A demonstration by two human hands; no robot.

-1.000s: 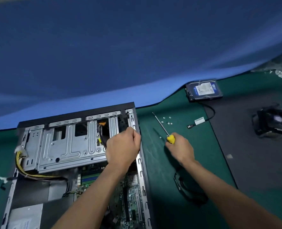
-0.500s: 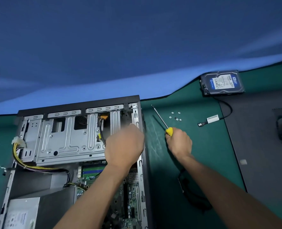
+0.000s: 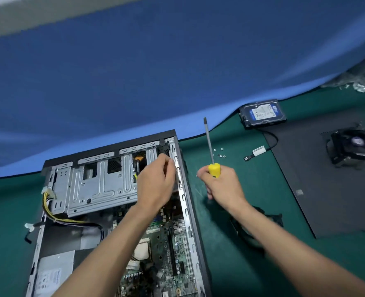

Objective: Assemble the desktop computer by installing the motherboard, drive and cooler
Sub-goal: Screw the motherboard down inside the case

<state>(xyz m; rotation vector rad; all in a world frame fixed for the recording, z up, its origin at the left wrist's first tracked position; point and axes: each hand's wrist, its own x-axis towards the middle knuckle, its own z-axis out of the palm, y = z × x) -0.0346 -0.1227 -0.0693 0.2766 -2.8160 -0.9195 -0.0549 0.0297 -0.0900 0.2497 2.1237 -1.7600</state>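
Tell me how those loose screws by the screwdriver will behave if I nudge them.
The screws look tiny and light, so they would likely scatter or roll on the mat. Lying apart, they probably need pinching one by one, and could slip from fingers.

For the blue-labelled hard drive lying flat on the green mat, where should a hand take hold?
Grip the blue-labelled hard drive by its two long side edges, coming from above: it lies flat, label up, sides unobstructed. A black cable appears to run from its near edge, so avoid that side.

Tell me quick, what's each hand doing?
Left hand: fingers curled at the grey metal computer case edge; any hold cannot be told.
Right hand: gripping the yellow-handled screwdriver.
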